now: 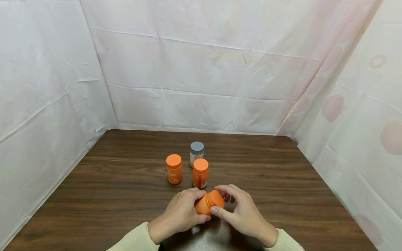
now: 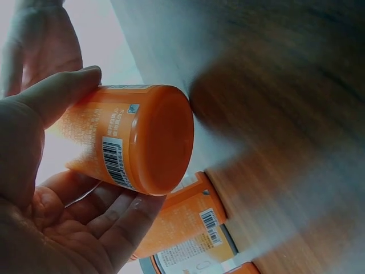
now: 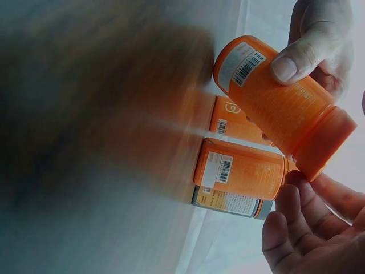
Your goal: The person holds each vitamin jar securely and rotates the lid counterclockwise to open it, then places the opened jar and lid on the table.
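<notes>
Tilted above the near part of the table is an orange screw-cap bottle (image 1: 203,205), its cap (image 1: 215,198) pointing right. My left hand (image 1: 183,209) grips its body, the thumb on one side and the fingers on the other. At the cap, my right hand (image 1: 242,211) holds the rim between thumb and fingertips. The bottle's base (image 2: 165,140) and barcode label show in the left wrist view. From the right wrist view, the fingers (image 3: 302,194) of my right hand meet the edge of the cap; its thumb is mostly out of sight there.
Two more orange bottles stand upright beyond my hands, one at the left (image 1: 174,169) and one nearer the middle (image 1: 200,173). Behind the latter is a grey-capped bottle (image 1: 196,150), partly hidden. White patterned sheets (image 1: 201,69) enclose the dark wooden table (image 1: 267,167).
</notes>
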The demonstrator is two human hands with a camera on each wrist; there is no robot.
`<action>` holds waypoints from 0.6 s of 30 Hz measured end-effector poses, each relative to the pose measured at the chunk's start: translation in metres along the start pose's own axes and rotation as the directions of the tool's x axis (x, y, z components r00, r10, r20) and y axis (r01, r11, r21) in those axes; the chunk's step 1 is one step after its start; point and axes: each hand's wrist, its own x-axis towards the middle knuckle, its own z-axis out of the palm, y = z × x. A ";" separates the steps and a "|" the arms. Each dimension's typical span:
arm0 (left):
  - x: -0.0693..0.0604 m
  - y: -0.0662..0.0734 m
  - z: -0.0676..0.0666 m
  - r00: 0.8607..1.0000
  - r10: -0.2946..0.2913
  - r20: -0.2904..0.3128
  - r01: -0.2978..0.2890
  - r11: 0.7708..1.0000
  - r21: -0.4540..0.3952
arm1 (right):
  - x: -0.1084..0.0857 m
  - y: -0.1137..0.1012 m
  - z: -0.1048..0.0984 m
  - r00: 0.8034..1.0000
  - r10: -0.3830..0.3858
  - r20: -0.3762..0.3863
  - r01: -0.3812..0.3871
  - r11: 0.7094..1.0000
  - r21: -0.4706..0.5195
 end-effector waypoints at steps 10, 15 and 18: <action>0.001 0.000 -0.002 1.000 0.000 0.016 0.000 1.000 0.021 | 0.004 0.001 0.002 1.000 -0.002 -0.006 0.002 1.000 -0.009; 0.002 -0.002 -0.002 1.000 -0.002 0.019 0.002 1.000 0.029 | 0.005 0.001 0.002 1.000 -0.003 -0.002 0.003 1.000 -0.008; 0.002 -0.002 -0.002 1.000 -0.004 0.020 0.003 1.000 0.029 | 0.006 0.001 0.002 1.000 0.003 0.006 -0.003 1.000 -0.007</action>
